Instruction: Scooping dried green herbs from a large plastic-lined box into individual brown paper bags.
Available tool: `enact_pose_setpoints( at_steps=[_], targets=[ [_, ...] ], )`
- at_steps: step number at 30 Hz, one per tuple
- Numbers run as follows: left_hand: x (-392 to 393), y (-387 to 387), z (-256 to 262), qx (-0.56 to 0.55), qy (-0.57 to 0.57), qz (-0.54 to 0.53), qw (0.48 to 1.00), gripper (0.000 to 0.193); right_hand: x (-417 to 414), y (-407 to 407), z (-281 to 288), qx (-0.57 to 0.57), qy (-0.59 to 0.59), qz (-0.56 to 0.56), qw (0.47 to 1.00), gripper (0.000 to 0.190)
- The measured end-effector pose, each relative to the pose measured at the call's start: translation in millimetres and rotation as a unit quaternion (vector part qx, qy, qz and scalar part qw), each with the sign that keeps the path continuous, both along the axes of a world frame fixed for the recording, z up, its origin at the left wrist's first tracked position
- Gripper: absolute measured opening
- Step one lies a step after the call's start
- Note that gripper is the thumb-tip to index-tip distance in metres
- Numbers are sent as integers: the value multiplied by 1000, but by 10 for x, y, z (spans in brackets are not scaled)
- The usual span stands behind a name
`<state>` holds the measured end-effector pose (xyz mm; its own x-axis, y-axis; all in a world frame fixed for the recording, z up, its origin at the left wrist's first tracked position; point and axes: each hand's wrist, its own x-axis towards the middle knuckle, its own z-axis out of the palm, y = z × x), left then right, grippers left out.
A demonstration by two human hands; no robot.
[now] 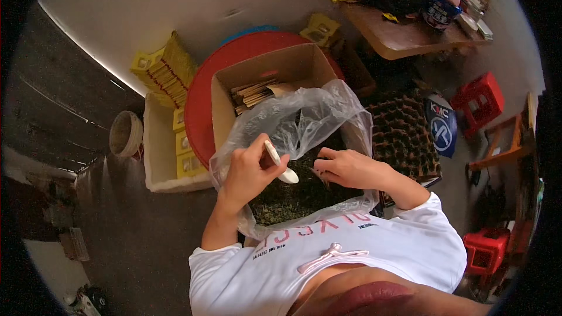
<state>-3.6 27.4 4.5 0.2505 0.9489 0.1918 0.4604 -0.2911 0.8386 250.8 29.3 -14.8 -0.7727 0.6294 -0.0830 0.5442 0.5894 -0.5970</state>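
My left hand (252, 169) grips a white spoon (289, 176) by its handle, with the bowl pointing down to the right. Below it, dried, crumbled green leaves (285, 206) fill a clear plastic bag (259, 127) that lies wide open in front of me. Over the leaves on the bag's right side is my right hand (349, 167), its fingers curled downward. Something small and thin seems to be at those fingertips, too unclear to name. Just beyond the bag, a cardboard box (281, 63) contains a bundle of brown paper pieces (252, 94).
A red round table (199, 109) stands behind the box. To the left, a white foam box (153, 175) holds yellow packets, with a tall yellow stack (169, 74) above. A dark bumpy stack (401, 136) stands at right, near red stools (478, 103). A cluttered wooden table (404, 48) juts in.
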Motion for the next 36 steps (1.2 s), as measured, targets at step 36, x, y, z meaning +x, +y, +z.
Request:
enact_pose_setpoints(
  at_steps=[36],
  targets=[
    [27,63,-349,-19,0,-19,1000,23,616,-294,399,53,231,-236,943,49]
  ],
)
